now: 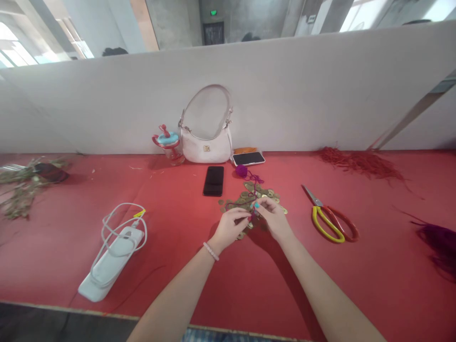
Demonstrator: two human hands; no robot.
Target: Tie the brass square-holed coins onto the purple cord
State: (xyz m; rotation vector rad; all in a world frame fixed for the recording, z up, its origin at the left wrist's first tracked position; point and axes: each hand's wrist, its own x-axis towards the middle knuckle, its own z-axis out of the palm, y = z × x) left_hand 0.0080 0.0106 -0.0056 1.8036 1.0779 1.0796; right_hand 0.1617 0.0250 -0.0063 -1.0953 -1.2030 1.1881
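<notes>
My left hand and my right hand meet over a pile of brass-coloured coins on the red tabletop. Both pinch a purple yarn between thumb and fingers. The strand runs back from my fingers across the coins to a small purple yarn ball. Another stretch of it loops to the left above my left hand. Whether a coin sits between the fingertips is too small to tell.
A black phone, a white handbag, a lidded cup and another phone stand or lie behind. Scissors and red shreds are right; a power strip and dried plants left. Dark purple yarn lies far right.
</notes>
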